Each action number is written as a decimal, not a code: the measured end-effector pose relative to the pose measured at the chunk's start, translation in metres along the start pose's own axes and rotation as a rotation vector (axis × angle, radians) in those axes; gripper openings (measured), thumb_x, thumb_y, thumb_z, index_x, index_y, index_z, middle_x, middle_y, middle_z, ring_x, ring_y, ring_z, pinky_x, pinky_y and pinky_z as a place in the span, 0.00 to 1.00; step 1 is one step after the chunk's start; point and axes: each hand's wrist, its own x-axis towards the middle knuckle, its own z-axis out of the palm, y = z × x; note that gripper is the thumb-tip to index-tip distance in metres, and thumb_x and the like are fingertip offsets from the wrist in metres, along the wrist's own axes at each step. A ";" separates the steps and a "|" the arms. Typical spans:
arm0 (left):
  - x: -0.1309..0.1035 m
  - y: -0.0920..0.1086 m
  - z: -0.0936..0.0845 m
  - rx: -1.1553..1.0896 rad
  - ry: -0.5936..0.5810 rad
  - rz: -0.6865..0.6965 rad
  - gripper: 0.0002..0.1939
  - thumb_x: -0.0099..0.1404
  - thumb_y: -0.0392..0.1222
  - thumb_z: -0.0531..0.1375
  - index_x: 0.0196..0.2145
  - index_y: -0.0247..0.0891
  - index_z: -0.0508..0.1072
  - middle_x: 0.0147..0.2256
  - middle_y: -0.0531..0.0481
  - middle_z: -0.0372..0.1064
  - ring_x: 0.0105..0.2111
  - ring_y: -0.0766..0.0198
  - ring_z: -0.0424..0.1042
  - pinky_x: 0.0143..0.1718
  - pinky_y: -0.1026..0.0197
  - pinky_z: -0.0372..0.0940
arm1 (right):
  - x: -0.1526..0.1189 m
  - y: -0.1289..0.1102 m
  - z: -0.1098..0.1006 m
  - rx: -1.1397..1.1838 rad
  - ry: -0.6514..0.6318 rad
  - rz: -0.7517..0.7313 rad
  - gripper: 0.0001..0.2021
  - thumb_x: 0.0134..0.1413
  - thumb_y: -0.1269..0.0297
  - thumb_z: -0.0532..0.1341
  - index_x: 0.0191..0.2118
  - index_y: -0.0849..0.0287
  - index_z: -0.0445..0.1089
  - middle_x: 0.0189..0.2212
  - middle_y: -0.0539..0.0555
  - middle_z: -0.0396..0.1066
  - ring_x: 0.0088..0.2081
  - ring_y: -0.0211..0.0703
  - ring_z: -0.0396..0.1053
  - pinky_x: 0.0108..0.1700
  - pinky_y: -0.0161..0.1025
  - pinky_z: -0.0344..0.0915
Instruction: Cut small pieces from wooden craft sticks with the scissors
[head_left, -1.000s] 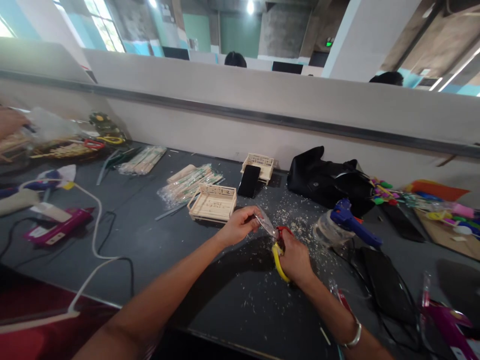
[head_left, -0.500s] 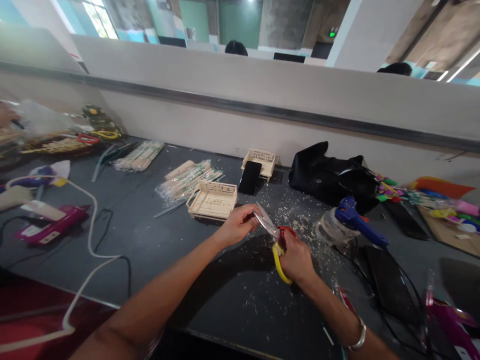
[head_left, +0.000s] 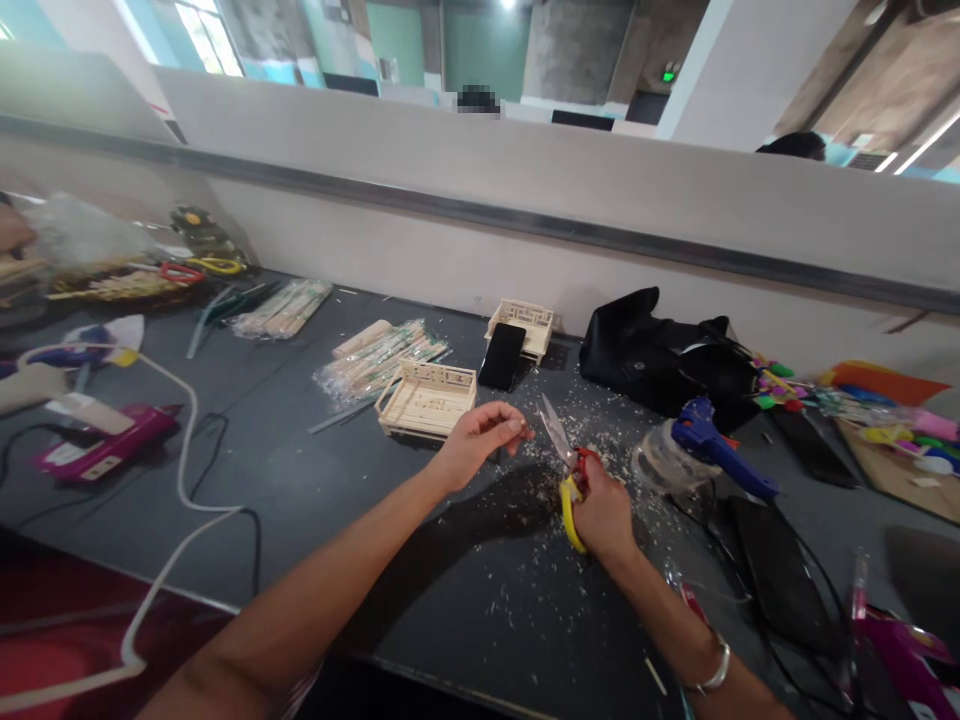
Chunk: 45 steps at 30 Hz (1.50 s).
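My right hand [head_left: 606, 512] is wrapped round the handles of a pair of scissors [head_left: 557, 430] with one red and one yellow loop; the blades point up and away. To its left, my left hand [head_left: 487, 440] is closed in a pinch, thumb against fingers, and whatever tiny piece it holds is too small to name. Just behind that hand stands a small bench-like model of thin wooden sticks [head_left: 427, 400]. A second stick model [head_left: 529, 325] stands farther back, with a black phone [head_left: 502, 356] leaning on it. Pale clippings [head_left: 525, 570] are scattered under both hands.
Plastic-wrapped stick bundles [head_left: 382, 355] lie left of the models. A black bag [head_left: 652, 345] rests by the partition. At right, a blue glue gun [head_left: 712, 440] lies over a clear tub, with cables nearby. A magenta glue gun [head_left: 112, 445] and a white cable [head_left: 191, 420] are at left.
The scissors have moved right, away from my left hand, and the blades no longer reach its fingertips. My left hand has turned slightly, still pinched.
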 end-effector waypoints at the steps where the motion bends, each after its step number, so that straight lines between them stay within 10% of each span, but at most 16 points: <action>1: 0.000 0.000 0.001 -0.032 0.009 -0.008 0.14 0.53 0.49 0.65 0.29 0.35 0.71 0.24 0.52 0.70 0.23 0.70 0.64 0.28 0.64 0.58 | 0.000 0.000 0.000 -0.030 0.012 -0.006 0.06 0.44 0.69 0.55 0.31 0.57 0.65 0.22 0.50 0.69 0.24 0.40 0.67 0.27 0.32 0.54; 26: -0.006 0.001 0.001 0.160 0.003 0.040 0.13 0.52 0.46 0.63 0.27 0.35 0.68 0.19 0.58 0.60 0.18 0.73 0.59 0.21 0.68 0.55 | -0.003 -0.005 0.000 -0.246 0.347 -0.312 0.06 0.45 0.68 0.51 0.26 0.57 0.65 0.15 0.49 0.64 0.18 0.38 0.61 0.22 0.33 0.48; 45: -0.005 0.001 0.007 0.153 0.134 0.085 0.12 0.50 0.46 0.64 0.27 0.35 0.70 0.24 0.54 0.66 0.21 0.72 0.62 0.23 0.67 0.58 | -0.002 0.005 0.007 0.142 0.094 -0.031 0.08 0.44 0.63 0.54 0.32 0.57 0.66 0.20 0.50 0.70 0.22 0.40 0.67 0.26 0.33 0.56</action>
